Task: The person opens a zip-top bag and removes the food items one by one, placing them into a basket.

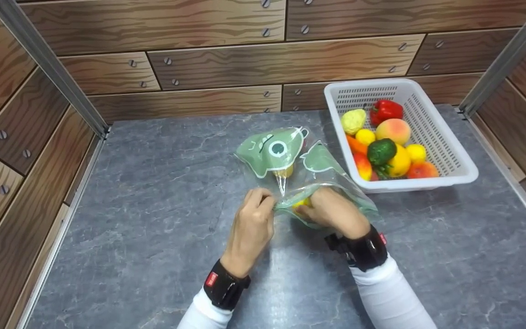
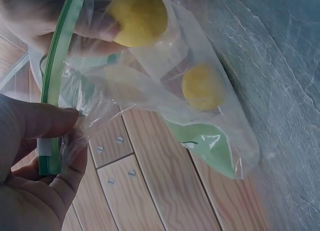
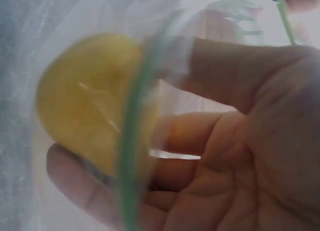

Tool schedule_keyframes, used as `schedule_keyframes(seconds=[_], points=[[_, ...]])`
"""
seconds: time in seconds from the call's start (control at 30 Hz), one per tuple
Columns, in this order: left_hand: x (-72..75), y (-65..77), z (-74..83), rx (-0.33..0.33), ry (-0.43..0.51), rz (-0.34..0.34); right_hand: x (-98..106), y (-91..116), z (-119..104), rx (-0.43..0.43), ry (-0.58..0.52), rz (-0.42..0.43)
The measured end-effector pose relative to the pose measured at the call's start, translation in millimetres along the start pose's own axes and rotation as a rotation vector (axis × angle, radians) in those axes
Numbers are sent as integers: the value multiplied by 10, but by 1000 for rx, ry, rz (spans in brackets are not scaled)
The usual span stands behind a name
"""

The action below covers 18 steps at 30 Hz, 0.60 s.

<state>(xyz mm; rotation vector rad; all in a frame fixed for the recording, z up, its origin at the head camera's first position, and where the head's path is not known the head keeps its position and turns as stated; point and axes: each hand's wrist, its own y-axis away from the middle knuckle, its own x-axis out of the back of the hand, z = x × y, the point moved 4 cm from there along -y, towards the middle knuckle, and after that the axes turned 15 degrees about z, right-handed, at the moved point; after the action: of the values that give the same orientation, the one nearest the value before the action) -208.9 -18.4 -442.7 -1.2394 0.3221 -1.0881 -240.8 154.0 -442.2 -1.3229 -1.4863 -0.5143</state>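
Note:
A clear zip bag (image 1: 336, 182) with a green cartoon print lies on the table, its green-edged mouth toward me. My left hand (image 1: 253, 221) pinches the zip edge (image 2: 56, 66) at the left corner of the mouth. My right hand (image 1: 338, 212) reaches through the mouth and holds a yellow fruit (image 3: 92, 101), its fingers curled under it and the thumb on the other side. The zip edge crosses in front of that fruit in the right wrist view. Deeper in the bag lies another yellow fruit (image 2: 202, 86), partly hidden by the print in the head view.
A white plastic basket (image 1: 470, 173) stands at the back right, close to the bag. Inside are a red bell pepper (image 1: 386, 112), a peach (image 1: 393, 131), a dark green vegetable (image 1: 381, 151) and several other fruits. Wood-patterned walls (image 1: 217, 68) border the grey table (image 1: 153, 205).

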Motion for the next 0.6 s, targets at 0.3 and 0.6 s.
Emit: schedule_keyframes(seconds=[0.3,0.6], points=[[-1,8,-3,10,-4,-6,176,27,-82,46,-13,31],[-3,0,-4,13,-4,-22,311,58,-80,41,-65,39]])
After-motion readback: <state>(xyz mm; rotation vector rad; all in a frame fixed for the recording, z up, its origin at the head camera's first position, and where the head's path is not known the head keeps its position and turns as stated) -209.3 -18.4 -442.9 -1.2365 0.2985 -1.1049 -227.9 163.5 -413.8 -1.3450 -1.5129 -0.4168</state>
